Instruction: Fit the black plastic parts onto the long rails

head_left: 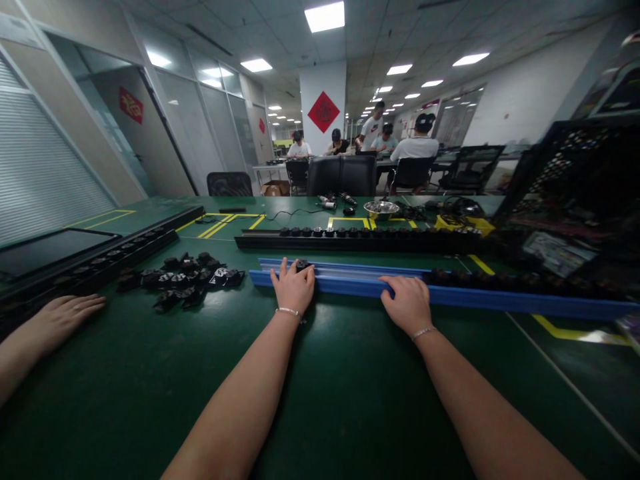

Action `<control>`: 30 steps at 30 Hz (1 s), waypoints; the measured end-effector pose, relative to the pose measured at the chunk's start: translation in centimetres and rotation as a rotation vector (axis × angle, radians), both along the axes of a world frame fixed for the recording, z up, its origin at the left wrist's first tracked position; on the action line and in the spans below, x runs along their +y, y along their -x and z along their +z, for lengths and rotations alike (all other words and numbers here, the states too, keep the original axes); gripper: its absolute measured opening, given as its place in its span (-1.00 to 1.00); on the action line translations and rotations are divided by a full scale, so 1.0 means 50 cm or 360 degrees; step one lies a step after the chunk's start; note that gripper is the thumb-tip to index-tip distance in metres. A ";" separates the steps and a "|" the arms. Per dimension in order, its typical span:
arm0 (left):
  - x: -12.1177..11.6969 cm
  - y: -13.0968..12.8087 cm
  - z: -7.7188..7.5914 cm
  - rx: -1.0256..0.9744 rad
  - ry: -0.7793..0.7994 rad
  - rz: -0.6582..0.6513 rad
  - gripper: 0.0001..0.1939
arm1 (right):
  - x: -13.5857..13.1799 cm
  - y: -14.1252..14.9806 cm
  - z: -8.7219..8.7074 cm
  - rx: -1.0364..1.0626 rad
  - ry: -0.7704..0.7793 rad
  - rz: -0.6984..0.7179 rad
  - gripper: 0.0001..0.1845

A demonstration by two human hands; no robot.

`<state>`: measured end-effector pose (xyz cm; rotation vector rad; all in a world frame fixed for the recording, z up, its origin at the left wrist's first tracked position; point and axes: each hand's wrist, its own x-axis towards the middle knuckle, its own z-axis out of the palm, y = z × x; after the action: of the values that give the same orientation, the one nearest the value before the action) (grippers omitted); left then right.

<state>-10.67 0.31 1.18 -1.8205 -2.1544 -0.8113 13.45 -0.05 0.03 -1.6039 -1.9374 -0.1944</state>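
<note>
A long blue channel rail (350,285) lies across the green table in front of me. At its left end, my left hand (293,292) is closed around a small black part (302,265), between thumb and fingers, inside the channel. My right hand (409,301) grips the rail's near wall further right, its fingers curled over the edge. A row of black parts (475,279) sits in the right portion of the channel. To the left, a loose pile of similar black parts (185,277) lies on the table.
Behind the blue rail lies a black rail (360,241) filled with parts. Another black rail (125,243) runs along the left, near a co-worker's hand (63,320). A metal bowl (381,209) and cables stand at the back. A dark perforated case (575,180) stands at right.
</note>
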 end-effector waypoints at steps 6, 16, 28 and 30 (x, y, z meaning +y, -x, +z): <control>0.000 0.005 0.002 0.0005 -0.0031 0.0055 -0.65 | 0.002 -0.001 -0.002 -0.0007 -0.0035 -0.0004 -0.68; 0.015 0.029 -0.005 0.0009 -0.0074 0.0074 -0.65 | 0.004 -0.004 -0.002 0.0098 -0.0059 0.0002 -0.71; 0.024 0.036 -0.017 -0.0055 -0.0177 0.0169 -0.69 | 0.002 -0.005 0.002 0.0092 -0.0049 0.0009 -0.72; 0.026 0.039 -0.017 -0.0076 -0.0169 0.0167 -0.70 | 0.002 -0.005 0.002 0.0091 -0.0055 0.0014 -0.72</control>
<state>-12.61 1.61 0.31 -1.6389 -2.1705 -0.9341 13.72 0.05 0.13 -1.5617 -1.8873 -0.1753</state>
